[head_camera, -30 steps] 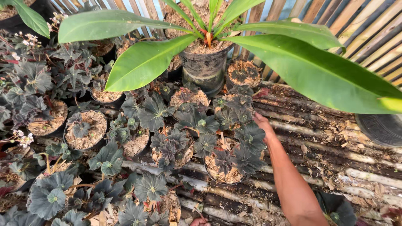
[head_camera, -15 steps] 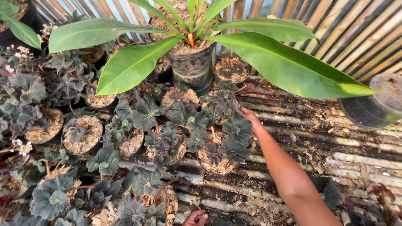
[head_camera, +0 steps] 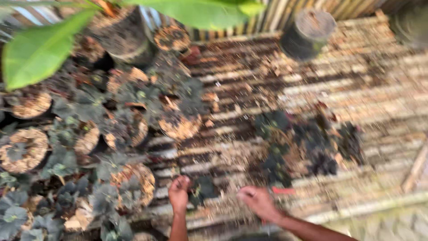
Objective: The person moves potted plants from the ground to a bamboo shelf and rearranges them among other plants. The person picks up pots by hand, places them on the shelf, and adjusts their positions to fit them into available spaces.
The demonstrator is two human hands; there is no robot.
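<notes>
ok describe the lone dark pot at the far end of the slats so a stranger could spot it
Start at the bamboo slat bench and follow it to the back fence. There, right of the crowded potted plants, stands a dark round pot. Unlike the leafy pots beside it, it stands alone and shows only bare soil on top.

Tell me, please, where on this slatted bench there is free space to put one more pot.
Bare slats lie right of the grey-leaved pots, between the lone dark pot at the back and the dark-leaved plants. The left side is crowded. Both hands, left hand and right hand, are at the near edge.
</notes>
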